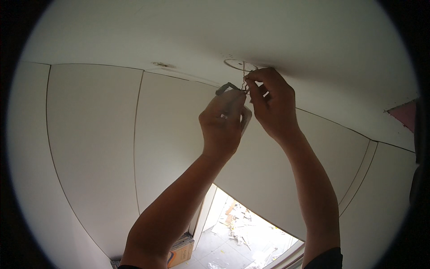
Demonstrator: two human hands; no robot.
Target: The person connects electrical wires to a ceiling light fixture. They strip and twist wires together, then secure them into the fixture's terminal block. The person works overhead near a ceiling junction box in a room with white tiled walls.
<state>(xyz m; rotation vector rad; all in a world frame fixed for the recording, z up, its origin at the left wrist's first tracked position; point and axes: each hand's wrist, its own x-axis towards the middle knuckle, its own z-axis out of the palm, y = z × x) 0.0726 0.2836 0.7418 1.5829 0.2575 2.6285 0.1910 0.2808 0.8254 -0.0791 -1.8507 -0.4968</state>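
Thin twisted wires [244, 83] hang from a round hole [230, 64] in the ceiling. Just below it, my left hand [221, 119] is closed around a short black cable [227, 86], whose bent end sticks out above the fingers. A pale, flat-edged piece [246, 120] shows beside that palm; its kind is hidden. To the right, my right hand [275, 103] pinches the wires between thumb and forefinger. The fingertips of both hands are close together, and the exact contact between cable and wires is too small to make out.
White wall panels [94, 134] with dark seams meet the ceiling [134, 31]. Another small ceiling opening [162, 65] lies to the left, a pinkish patch [404, 115] at far right. Below, a bright doorway shows floor tiles [215, 246] with scattered debris and a cardboard box [181, 252].
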